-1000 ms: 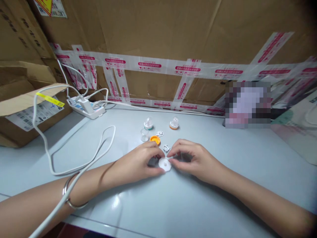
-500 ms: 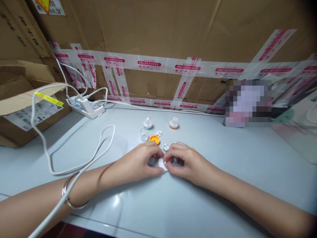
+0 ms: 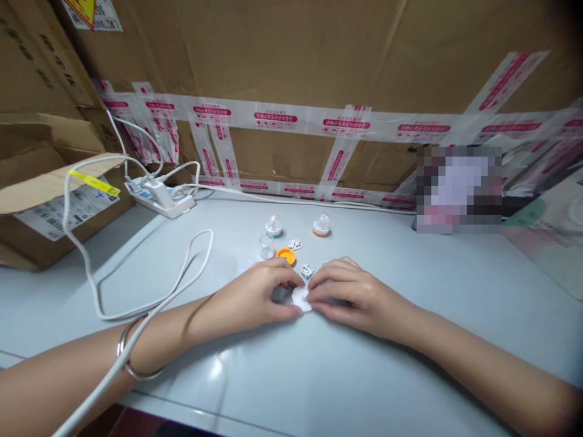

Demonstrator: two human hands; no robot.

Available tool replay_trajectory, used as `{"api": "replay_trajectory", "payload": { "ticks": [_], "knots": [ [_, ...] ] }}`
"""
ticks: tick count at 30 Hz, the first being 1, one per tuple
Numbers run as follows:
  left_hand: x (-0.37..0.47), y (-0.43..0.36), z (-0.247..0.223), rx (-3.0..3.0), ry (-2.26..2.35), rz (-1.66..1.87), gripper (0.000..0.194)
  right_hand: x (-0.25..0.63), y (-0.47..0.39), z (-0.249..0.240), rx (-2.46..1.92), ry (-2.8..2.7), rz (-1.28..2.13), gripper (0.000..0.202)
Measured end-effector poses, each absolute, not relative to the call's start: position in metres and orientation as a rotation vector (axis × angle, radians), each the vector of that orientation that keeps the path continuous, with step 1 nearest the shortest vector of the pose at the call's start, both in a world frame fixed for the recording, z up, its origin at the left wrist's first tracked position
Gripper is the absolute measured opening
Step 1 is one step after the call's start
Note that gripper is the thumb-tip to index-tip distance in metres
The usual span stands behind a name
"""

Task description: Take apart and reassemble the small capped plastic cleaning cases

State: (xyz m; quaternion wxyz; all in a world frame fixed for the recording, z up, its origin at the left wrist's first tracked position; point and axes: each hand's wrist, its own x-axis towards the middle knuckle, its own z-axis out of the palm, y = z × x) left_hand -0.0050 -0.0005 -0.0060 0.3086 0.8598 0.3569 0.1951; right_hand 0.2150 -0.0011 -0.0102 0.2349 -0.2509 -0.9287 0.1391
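Left hand [image 3: 279, 288] pinches white disc [image 3: 300, 298] | right hand [image 3: 346, 291] fingertips cover disc's edge; grip unclear

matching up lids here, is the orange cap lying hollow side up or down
Hollow side up: the orange cap shows a raised rim around a sunken middle.

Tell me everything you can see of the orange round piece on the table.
The orange round piece looks like plastic: a shallow dish with a raised rim and recessed middle. It lies open side up on the pale table, between a clear cup and the left hand. Whether the fingers touch its near edge is unclear.
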Motion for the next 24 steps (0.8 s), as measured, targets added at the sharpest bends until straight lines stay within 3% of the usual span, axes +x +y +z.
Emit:
{"api": "replay_trajectory", "payload": {
  "ticks": [6,18,24],
  "knots": [
    [-0.006,0.005,-0.007,2.034,0.918,0.477,0.033,0.217,0.002,-0.019,-0.585,-2.531,0.217,0.015],
    [-0.003,0.004,-0.013,1.963,0.93,0.552,0.016,0.211,-0.004,-0.017,-0.581,-2.466,0.31,0.014],
    [-0.006,0.002,-0.007,2.256,0.834,0.623,0.006,0.209,-0.006,-0.023,-0.57,-2.415,0.317,0.011]
  ]
}}
